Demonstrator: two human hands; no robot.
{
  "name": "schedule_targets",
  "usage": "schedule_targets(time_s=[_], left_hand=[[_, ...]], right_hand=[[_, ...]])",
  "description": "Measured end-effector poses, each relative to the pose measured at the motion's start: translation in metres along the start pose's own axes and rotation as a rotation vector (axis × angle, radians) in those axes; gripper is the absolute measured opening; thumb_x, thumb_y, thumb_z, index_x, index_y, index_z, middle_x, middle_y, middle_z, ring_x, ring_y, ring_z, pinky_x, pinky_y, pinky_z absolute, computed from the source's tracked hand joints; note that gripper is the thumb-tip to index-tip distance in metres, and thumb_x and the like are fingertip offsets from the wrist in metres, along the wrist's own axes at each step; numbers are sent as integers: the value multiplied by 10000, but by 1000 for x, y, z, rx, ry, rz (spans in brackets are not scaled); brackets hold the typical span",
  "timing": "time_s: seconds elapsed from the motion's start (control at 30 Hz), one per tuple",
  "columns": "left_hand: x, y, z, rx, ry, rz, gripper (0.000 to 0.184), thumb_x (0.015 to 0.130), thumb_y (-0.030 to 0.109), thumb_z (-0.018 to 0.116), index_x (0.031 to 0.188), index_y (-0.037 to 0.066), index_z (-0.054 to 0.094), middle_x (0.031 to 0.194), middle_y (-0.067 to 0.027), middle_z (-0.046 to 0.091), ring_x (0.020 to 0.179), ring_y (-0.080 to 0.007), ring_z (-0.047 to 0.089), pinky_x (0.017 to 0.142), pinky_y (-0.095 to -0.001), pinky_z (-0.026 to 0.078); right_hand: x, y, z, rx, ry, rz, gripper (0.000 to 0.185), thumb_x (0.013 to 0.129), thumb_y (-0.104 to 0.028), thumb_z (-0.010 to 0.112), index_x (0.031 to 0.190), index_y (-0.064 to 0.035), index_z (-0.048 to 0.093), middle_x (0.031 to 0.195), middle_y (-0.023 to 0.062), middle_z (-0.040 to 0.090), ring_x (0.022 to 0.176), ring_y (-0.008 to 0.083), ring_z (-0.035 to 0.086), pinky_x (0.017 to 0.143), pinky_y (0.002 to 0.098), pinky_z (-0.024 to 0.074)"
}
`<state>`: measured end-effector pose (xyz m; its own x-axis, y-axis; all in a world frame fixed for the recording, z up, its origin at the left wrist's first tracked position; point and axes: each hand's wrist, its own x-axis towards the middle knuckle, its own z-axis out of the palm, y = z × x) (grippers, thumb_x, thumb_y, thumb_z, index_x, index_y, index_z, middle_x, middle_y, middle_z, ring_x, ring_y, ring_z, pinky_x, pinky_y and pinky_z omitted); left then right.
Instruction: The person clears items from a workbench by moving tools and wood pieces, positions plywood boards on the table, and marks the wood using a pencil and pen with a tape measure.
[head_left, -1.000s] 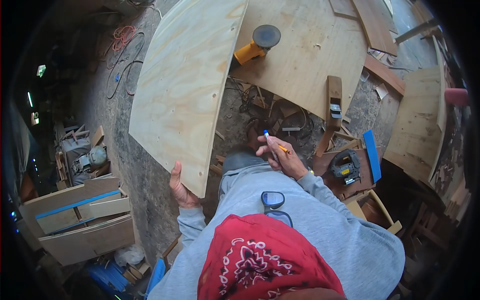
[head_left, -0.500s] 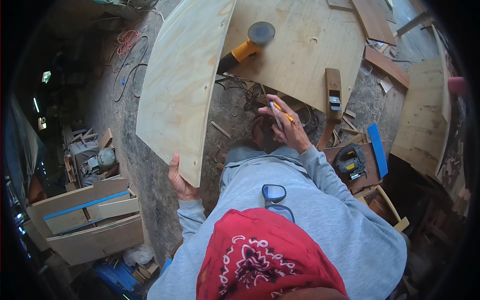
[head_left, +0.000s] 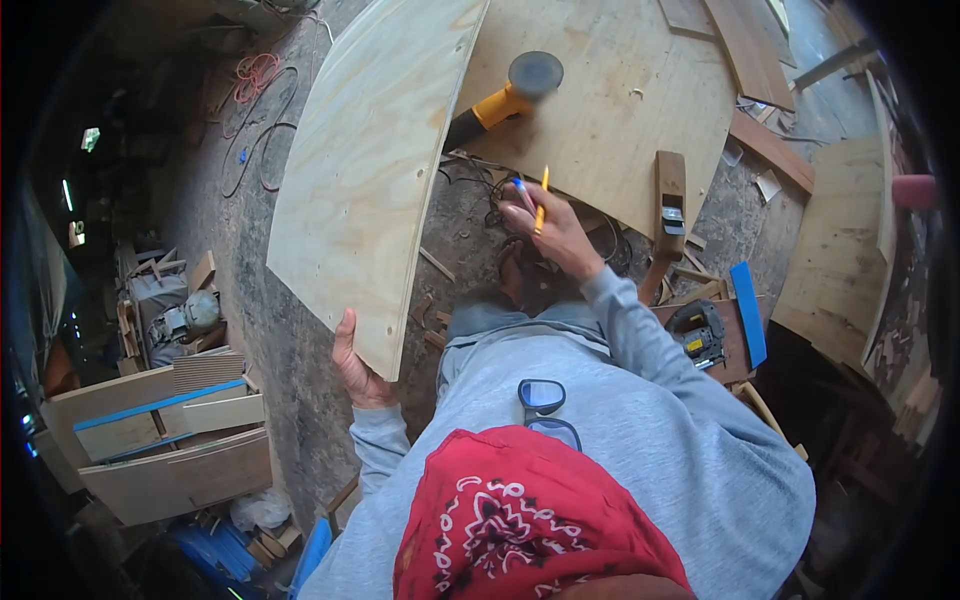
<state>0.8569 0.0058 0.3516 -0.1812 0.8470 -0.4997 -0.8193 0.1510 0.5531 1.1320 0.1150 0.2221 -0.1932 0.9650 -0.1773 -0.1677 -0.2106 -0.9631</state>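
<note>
Over the floor, our left hand is closed on the near corner of a big wood board. Apart from it, our right hand pinches a pen and a yellow pencil.

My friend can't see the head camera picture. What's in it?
Someone's left hand holds the near end of a plywood panel; the right hand holds a yellow pencil and a blue-tipped pen. A yellow-and-black power tool lies on another board.

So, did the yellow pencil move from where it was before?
Yes, forward: the yellow pencil was lower in the view than the wooden hand plane; now it is about level with it.
</note>
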Motion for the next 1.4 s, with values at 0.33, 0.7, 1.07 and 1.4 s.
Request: schedule_targets(time_s=[0.33,0.7,1.07,1.4], left_hand=[[-9,7,1,70,112,-23,574,938,233,625,1416,2,406,1348,-156,558,1190,-304,586,1020,-439,483],[-12,1,4,-15,178,-171,663,903,267,649,1434,1,356,1366,-185,524,1228,-318,559,1045,-459,466],[-8,4,6,-5,131,-126,621,916,270,634,1413,-11,388,1350,-180,542,1214,-320,569,1032,-456,475],[18,-42,-37,-76,77,-227,541,911,175,666,1384,30,446,1298,-131,585,1200,-287,576,1028,-446,471]], right_hand=[[237,14,45,-840,61,-453,395,758,-208,686,1119,-71,605,965,224,670,938,445,627,795,500,511],[309,40,67,-1315,-27,-494,432,756,-244,715,1146,-90,611,992,198,679,942,411,642,795,476,522],[267,-5,5,-1313,50,-635,471,753,-279,745,1173,-109,618,1018,171,687,946,377,656,795,453,533],[114,-97,-92,-903,406,-313,610,699,-221,863,1210,-27,593,1045,131,705,927,231,700,829,338,548]])
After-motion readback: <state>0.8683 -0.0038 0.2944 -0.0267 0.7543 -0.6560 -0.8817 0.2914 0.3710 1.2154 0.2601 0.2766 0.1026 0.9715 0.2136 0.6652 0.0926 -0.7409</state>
